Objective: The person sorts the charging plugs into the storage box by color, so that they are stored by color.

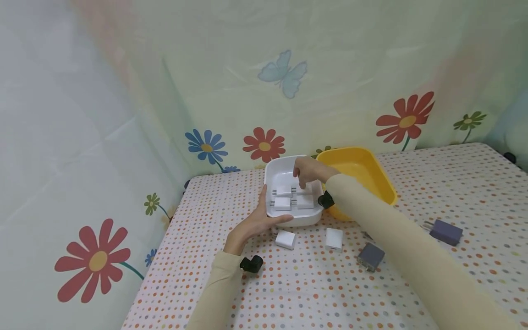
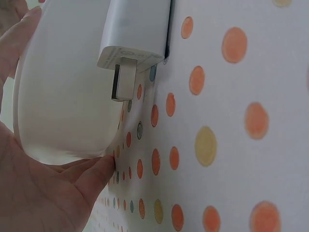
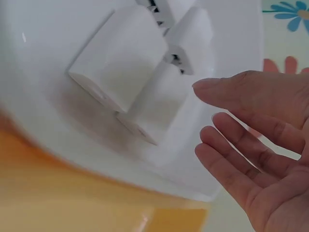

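Observation:
A white plastic tub (image 1: 299, 222) stands on the table with several white charger plugs (image 1: 305, 201) lying side by side in it. My left hand (image 1: 256, 222) grips the tub's near left corner, the thumb along the front and the fingers at the left side. Over the tub's right part is my right hand (image 1: 310, 170). In the right wrist view its thumb and fingers are apart beside the white plugs (image 3: 120, 58), holding nothing. Just in front of the tub lies another white charger plug (image 1: 285, 239), its metal prongs showing in the left wrist view.
A yellow tub (image 1: 350, 166) adjoins the white one on the right. Nearer lie a white plug (image 1: 334, 239) and a dark grey plug (image 1: 371, 256), with a purple-grey plug (image 1: 446, 232) farther right. The dotted tablecloth (image 1: 297, 293) meets a flowered curtain (image 1: 231, 101) behind.

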Motion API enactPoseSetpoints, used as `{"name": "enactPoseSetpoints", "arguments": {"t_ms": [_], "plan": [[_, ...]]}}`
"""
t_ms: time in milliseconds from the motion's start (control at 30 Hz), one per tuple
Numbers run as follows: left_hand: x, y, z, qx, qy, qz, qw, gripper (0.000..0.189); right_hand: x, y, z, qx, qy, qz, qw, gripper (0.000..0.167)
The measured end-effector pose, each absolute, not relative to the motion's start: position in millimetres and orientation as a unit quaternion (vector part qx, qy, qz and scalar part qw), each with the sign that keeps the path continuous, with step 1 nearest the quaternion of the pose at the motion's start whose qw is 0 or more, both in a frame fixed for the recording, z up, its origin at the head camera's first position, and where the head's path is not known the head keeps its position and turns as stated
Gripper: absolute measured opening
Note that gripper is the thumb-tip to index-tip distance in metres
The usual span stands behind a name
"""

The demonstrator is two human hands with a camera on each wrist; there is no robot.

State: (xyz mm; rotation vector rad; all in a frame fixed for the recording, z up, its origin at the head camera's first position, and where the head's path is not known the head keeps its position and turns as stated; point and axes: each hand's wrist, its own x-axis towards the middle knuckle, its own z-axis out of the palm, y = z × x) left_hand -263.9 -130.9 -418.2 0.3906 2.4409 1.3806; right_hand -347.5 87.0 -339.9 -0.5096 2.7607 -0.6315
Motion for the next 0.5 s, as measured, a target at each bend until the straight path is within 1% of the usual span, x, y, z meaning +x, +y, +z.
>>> {"name": "enactPoseSetpoints", "arguments": {"t_ms": [100, 200, 333, 500], "plan": [[-262.6, -130.8, -418.1, 0.134, 0.852, 0.483, 0.153, 0.125, -334.5, 90.8, -326.0, -0.205, 0.948, -0.215, 0.114, 0.031], [-261.2, -129.6, -418.1, 0.138, 0.848, 0.488, 0.154, 0.126, -316.5, 97.8, -312.7, -0.250, 0.940, -0.212, 0.093, 0.027], [-261.2, -129.2, -418.4, 0.160, 0.842, 0.494, 0.150, 0.125, -283.3, 109.9, -295.8, -0.316, 0.923, -0.208, 0.070, 0.023], [-262.3, -130.2, -418.7, 0.188, 0.832, 0.503, 0.136, 0.123, -238.5, 123.0, -283.7, -0.363, 0.911, -0.187, 0.056, 0.025]]}}
